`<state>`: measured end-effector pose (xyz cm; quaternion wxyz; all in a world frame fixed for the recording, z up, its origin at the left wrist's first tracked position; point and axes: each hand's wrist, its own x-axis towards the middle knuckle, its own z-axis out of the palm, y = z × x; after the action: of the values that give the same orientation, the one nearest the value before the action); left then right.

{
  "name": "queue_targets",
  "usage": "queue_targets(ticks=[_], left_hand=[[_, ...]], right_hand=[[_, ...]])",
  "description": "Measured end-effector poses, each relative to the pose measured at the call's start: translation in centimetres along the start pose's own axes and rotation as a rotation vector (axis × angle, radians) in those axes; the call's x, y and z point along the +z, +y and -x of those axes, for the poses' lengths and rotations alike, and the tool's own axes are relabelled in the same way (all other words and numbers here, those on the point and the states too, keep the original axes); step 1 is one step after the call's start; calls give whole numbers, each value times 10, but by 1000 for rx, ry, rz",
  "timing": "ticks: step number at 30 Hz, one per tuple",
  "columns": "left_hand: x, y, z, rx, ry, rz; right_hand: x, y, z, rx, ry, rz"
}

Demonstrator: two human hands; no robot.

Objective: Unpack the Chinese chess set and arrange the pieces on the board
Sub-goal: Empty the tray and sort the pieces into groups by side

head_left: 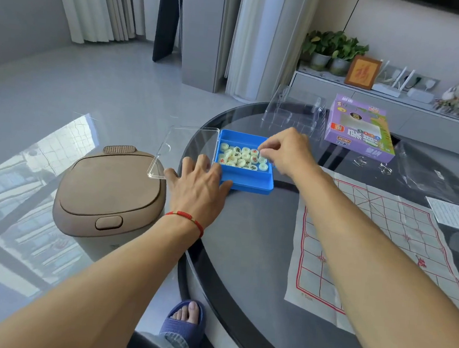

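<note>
A blue plastic case lies open near the left edge of the round dark table, its clear lid folded out to the left. Several cream chess pieces with red and dark characters fill it. My left hand rests flat against the case's left front corner, fingers spread. My right hand reaches over the case's right side, its fingertips curled down onto a piece at the far right. The paper board with red lines lies unfolded to the right, with no pieces on it.
A purple game box and a clear plastic insert lie at the table's back. Metal ring puzzles, a clear bag and a leaflet lie at the right. A brown lidded bin stands on the floor beside the table.
</note>
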<state>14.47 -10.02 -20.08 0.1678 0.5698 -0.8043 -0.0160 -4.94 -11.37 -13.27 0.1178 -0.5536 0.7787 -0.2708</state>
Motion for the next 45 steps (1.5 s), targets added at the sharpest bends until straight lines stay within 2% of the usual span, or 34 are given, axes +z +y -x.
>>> queue_targets(ticks=[2,5,8,14,17,19,22,27,36,45], left_hand=[[2,-2,0,9,-6,16],[4,0,1,-1,-8,83],[6,5,4,-19,-8,119],[8,5,5,0,-22,122],[10,6,5,2,-15,110],[9,8,5,1,-15,100],[10,8,5,-1,5,95],[12,8,5,-10,26,87],[13,8,4,-9,14,82],[12,9,5,-8,4,78]], right_hand=[[-14,11,13,59,0,-66],[-31,31,43,196,-176,-41],[-32,36,68,210,-322,83],[-25,32,75,105,-211,163],[-23,22,56,8,-15,105],[-12,15,34,-73,44,128],[12,10,1,-120,-43,305],[29,9,-13,-143,-42,469],[23,3,-11,-117,-93,406],[33,-2,-12,-128,-4,474]])
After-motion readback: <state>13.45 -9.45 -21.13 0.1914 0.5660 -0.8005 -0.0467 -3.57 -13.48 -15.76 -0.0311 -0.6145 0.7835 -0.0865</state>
